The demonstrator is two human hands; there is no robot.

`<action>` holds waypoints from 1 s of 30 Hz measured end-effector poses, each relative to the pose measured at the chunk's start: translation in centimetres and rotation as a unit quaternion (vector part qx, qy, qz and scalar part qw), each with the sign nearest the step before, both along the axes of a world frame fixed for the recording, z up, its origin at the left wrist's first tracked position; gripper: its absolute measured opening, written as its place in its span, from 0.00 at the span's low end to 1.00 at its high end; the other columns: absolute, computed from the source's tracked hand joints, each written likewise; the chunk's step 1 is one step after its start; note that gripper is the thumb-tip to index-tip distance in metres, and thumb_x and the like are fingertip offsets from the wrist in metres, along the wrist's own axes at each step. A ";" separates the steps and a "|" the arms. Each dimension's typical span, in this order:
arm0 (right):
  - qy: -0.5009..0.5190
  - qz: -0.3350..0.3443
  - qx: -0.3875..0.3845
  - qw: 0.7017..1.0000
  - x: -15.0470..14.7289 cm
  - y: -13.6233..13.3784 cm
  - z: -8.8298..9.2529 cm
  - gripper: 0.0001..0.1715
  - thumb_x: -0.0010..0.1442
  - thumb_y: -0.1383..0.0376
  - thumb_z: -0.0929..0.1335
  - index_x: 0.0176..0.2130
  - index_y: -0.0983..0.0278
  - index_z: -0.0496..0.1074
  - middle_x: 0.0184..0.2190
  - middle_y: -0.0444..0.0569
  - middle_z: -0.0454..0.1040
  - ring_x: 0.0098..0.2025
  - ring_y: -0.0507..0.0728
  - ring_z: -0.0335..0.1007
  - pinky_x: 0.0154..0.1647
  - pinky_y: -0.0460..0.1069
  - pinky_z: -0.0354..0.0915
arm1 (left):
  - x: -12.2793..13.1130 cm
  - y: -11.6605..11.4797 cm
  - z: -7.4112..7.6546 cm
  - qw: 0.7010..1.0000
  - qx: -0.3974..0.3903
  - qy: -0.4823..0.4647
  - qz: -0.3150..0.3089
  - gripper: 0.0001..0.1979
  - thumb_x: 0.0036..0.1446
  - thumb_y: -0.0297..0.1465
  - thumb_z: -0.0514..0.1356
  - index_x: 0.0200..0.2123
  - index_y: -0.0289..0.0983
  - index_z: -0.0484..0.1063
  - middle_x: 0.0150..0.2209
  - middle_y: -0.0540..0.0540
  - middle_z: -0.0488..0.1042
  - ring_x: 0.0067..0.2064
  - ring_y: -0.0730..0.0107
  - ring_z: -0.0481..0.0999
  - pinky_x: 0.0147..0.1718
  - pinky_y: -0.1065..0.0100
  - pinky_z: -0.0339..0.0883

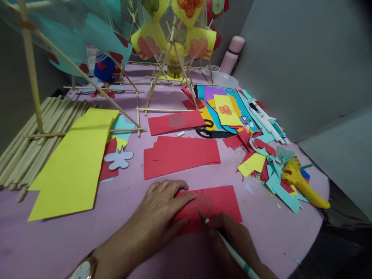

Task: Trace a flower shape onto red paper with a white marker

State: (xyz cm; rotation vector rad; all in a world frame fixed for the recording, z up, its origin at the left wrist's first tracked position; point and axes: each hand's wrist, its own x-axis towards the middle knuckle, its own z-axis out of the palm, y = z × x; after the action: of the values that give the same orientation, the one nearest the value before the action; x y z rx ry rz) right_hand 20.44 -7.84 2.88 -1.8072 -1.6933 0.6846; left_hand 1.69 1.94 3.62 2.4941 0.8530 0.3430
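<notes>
A red paper sheet lies on the pink table near the front edge, with a faint pencil drawing on it. My left hand rests flat on the sheet's left part, fingers stretched out, pressing it down. My right hand is closed round a white and green pencil, whose tip touches the drawing on the red sheet.
A stack of red sheets lies just beyond. Yellow sheets and bamboo sticks are at the left. Black scissors, coloured papers, paper scraps, markers and a yellow glue gun are at the right. A stick frame with paper decorations stands behind.
</notes>
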 end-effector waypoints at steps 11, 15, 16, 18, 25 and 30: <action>-0.001 0.031 -0.008 0.999 0.2 0.3 0.4 0.10 0.55 0.67 0.60 0.25 0.61 0.66 0.16 0.41 0.72 0.16 0.50 0.66 0.17 0.42 0.56 | 0.1 0.0 0.4 1.000 -0.007 0.009 0.004 0.20 0.58 0.33 0.59 0.54 0.45 0.65 0.51 0.44 0.65 0.50 0.57 0.64 0.47 0.56 0.57; -0.006 0.041 0.000 0.999 0.2 0.4 0.5 0.11 0.55 0.68 0.59 0.25 0.62 0.66 0.17 0.41 0.72 0.15 0.49 0.65 0.16 0.41 0.55 | 0.2 0.0 0.7 1.000 -0.010 0.010 0.006 0.19 0.58 0.32 0.60 0.53 0.46 0.65 0.51 0.45 0.66 0.50 0.58 0.65 0.48 0.56 0.57; -0.008 0.044 0.002 0.999 0.2 0.4 0.5 0.11 0.55 0.68 0.59 0.25 0.62 0.66 0.16 0.41 0.72 0.15 0.49 0.65 0.16 0.41 0.55 | 0.2 0.0 0.7 1.000 -0.009 0.010 0.006 0.19 0.58 0.32 0.60 0.53 0.45 0.65 0.51 0.45 0.66 0.50 0.58 0.65 0.47 0.56 0.57; -0.007 0.046 0.000 0.999 0.2 0.4 0.6 0.11 0.55 0.68 0.59 0.25 0.62 0.66 0.15 0.41 0.70 0.15 0.49 0.64 0.16 0.41 0.55 | 0.2 -0.1 0.8 1.000 -0.009 0.010 0.006 0.20 0.57 0.32 0.60 0.53 0.45 0.65 0.51 0.45 0.66 0.50 0.58 0.64 0.47 0.56 0.57; 0.000 0.058 0.012 0.998 0.4 0.4 0.5 0.10 0.55 0.69 0.60 0.25 0.62 0.66 0.17 0.41 0.71 0.16 0.49 0.64 0.16 0.41 0.55 | 0.1 -0.1 0.7 1.000 -0.014 0.015 0.004 0.20 0.58 0.32 0.60 0.54 0.45 0.65 0.51 0.45 0.65 0.50 0.58 0.64 0.47 0.56 0.57; -0.013 0.076 0.011 0.997 0.4 0.4 0.4 0.11 0.54 0.68 0.59 0.25 0.61 0.67 0.15 0.40 0.69 0.16 0.49 0.63 0.16 0.41 0.55 | 0.1 -0.1 0.6 1.000 -0.013 0.007 0.007 0.20 0.58 0.33 0.60 0.54 0.46 0.65 0.51 0.45 0.65 0.50 0.57 0.63 0.48 0.56 0.57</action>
State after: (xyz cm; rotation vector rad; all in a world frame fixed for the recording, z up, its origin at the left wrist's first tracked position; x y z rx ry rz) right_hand 20.87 -7.48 3.32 -1.6927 -1.8633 0.7055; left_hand 1.77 1.84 4.23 2.4704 0.8769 0.3167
